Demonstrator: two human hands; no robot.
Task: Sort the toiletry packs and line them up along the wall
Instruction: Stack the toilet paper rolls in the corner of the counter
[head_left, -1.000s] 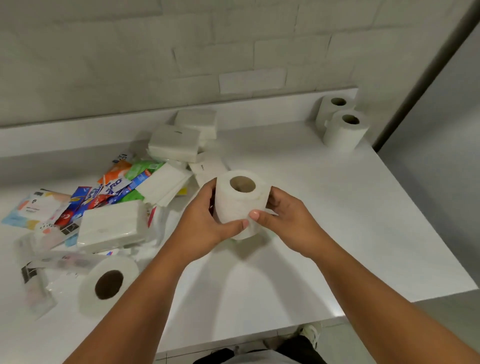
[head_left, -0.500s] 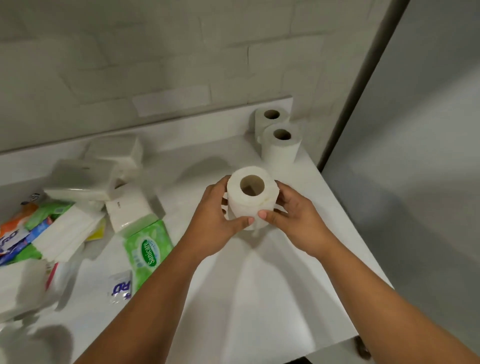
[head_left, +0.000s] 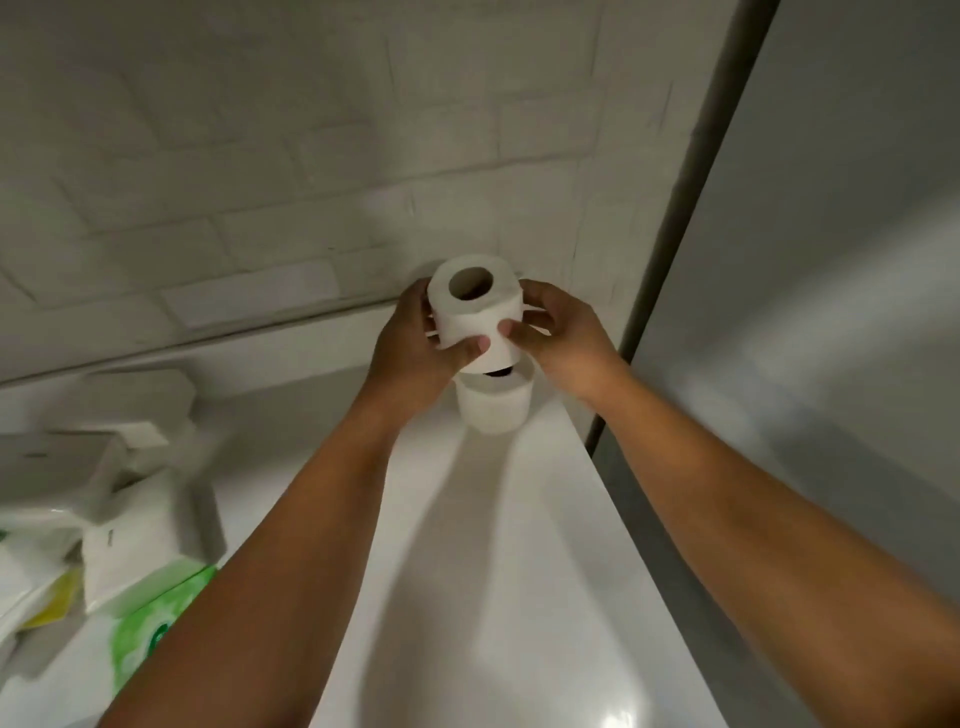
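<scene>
A white toilet roll (head_left: 475, 312) is upright in the air near the wall at the table's far right corner. My left hand (head_left: 418, 358) grips its left side and my right hand (head_left: 561, 338) grips its right side. Just below it stands another toilet roll (head_left: 493, 408) on the white table (head_left: 519, 571); the held roll hovers over its top with a small gap. A second standing roll from earlier is hidden behind my hands. White tissue packs (head_left: 140, 540) and a green wipes pack (head_left: 156, 623) lie at the left.
The brick wall (head_left: 311, 182) with a low white ledge (head_left: 234, 353) runs behind the table. The table's right edge drops off beside a grey wall panel (head_left: 805, 312). More white packs (head_left: 67, 457) are heaped at the far left.
Both hands carried the roll away from me and to the right, up to the far corner, over the standing rolls. The view swung right, so the pile slid left.
</scene>
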